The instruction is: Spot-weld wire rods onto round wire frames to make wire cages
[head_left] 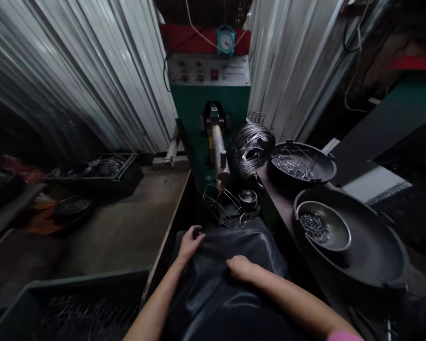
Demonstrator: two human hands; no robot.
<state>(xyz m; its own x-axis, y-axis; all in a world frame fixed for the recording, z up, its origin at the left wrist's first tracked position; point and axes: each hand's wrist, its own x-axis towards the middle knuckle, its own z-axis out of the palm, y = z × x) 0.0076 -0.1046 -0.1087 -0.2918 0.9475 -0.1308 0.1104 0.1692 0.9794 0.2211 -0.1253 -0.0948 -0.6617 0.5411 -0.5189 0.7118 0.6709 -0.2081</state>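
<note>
My left hand (190,245) is over the left side of a shiny black apron-like sheet (213,279) that covers my lap. Its fingers are curled, with a gap between thumb and forefinger, and I see nothing in it. My right hand (240,268) is closed in a fist against the middle of the same sheet. Whatever its fingers hold, if anything, is hidden. Ahead of both hands, a round wire frame (230,196) sits beneath the copper-coloured tip of a green spot-welder-like machine (184,102). Neither hand touches the frame.
A wire coil (252,150) hangs right of the machine's arm. Farther right, a black pan (323,158) holds wire pieces, and a larger pan (372,246) holds a metal bowl (341,232) of short pieces. A green crate (88,277) with wire parts stands at lower left.
</note>
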